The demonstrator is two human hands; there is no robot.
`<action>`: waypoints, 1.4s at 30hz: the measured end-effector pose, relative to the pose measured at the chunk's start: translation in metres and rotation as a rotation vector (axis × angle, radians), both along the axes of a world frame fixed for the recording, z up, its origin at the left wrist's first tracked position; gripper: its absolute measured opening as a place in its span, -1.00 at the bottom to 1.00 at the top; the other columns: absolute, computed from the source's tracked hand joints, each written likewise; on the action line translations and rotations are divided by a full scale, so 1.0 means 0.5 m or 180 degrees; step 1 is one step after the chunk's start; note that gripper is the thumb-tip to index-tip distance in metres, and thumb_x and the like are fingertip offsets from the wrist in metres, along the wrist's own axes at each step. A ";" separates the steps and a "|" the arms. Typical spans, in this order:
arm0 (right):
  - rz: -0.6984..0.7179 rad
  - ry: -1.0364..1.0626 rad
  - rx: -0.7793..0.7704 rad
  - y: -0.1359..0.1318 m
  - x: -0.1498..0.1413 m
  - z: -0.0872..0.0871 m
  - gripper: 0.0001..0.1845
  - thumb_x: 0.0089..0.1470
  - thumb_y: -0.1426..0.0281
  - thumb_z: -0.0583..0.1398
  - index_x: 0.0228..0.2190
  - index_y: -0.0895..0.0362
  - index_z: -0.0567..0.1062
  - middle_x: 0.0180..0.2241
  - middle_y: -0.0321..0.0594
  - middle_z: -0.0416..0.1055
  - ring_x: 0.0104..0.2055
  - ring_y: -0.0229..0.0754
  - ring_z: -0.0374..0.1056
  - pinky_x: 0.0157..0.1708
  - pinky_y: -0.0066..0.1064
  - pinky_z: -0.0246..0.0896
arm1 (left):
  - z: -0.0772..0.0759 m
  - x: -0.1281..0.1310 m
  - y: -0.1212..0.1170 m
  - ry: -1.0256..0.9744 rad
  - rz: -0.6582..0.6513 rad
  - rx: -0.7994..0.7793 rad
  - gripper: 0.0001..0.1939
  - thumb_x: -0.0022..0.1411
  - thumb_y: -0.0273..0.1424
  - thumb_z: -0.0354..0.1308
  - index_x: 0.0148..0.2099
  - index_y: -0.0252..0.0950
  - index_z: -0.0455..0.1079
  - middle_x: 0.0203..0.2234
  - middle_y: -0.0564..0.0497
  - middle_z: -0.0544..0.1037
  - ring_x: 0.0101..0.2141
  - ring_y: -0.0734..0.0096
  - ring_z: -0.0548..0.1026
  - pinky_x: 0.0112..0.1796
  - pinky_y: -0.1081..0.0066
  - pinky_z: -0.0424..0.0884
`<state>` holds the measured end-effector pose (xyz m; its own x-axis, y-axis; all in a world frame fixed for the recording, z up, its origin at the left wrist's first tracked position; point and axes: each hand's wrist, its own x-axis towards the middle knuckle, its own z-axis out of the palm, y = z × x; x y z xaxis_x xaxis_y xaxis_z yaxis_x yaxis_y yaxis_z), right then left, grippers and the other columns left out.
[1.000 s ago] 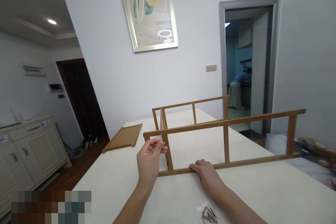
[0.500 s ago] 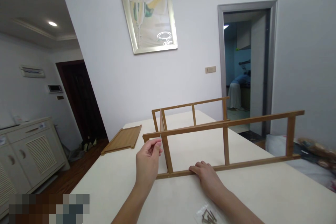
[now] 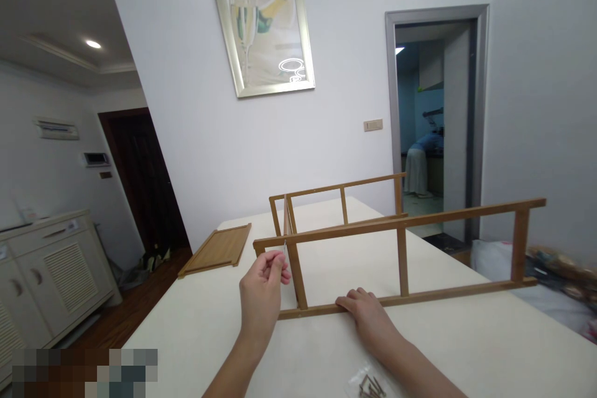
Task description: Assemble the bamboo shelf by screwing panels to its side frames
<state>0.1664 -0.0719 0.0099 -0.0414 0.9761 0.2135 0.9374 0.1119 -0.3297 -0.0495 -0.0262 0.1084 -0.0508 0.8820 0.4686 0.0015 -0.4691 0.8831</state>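
A bamboo-coloured wooden frame (image 3: 345,230) stands on its side on the white table, its two ladder-like sides joined by cross pieces at the left. My left hand (image 3: 262,289) is closed in a pinch just under the near top rail. From its fingertips a thin metal rod, which looks like a hex key (image 3: 285,247), points up to the rail near the left upright. Lower down, my right hand (image 3: 368,320) has its fingers curled over the near bottom rail. Close to my right forearm lies a clear bag (image 3: 366,384) with several bronze-coloured screws.
A slatted wooden panel (image 3: 217,249) lies at the table's left edge. Beyond the right edge are bags and bundled items (image 3: 555,286). A white cabinet (image 3: 60,261) stands at left. Another person (image 3: 420,158) bends over in the room past the doorway.
My left hand has dropped slightly and its fingers have turned, so more of the metal rod shows. The frame's right end shifts slightly. My right hand stays on the bottom rail.
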 end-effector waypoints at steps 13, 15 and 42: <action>0.0002 0.0003 0.0019 0.002 0.002 -0.003 -0.47 0.05 0.64 -0.06 -0.14 0.01 0.54 -0.21 -0.13 0.44 -0.13 -0.09 0.25 -0.18 -0.31 -0.05 | 0.015 0.009 -0.001 0.1223 0.0768 0.1904 -0.79 0.30 -0.36 0.03 -0.15 -0.22 0.50 -0.32 -0.10 0.55 -0.27 0.20 0.52 -0.17 0.23 0.45; -0.0006 -0.0017 0.0003 0.001 0.002 -0.003 -0.48 0.06 0.64 -0.06 -0.13 0.02 0.54 -0.21 -0.12 0.44 -0.14 -0.09 0.25 -0.18 -0.31 -0.04 | 0.005 0.012 0.003 0.1294 0.0789 0.1998 -0.78 0.31 -0.37 0.04 -0.09 -0.23 0.48 -0.27 -0.13 0.56 -0.20 0.18 0.53 -0.08 0.19 0.44; -0.0116 -0.0066 0.0037 0.011 0.009 -0.018 -0.50 0.13 0.64 -0.07 -0.17 -0.02 0.54 -0.23 -0.14 0.45 -0.15 -0.10 0.25 -0.18 -0.29 -0.10 | -0.041 0.018 0.031 0.1419 0.1035 0.3012 -0.71 0.19 -0.60 0.17 -0.05 -0.25 0.50 -0.31 -0.06 0.58 -0.29 0.38 0.55 -0.18 0.46 0.46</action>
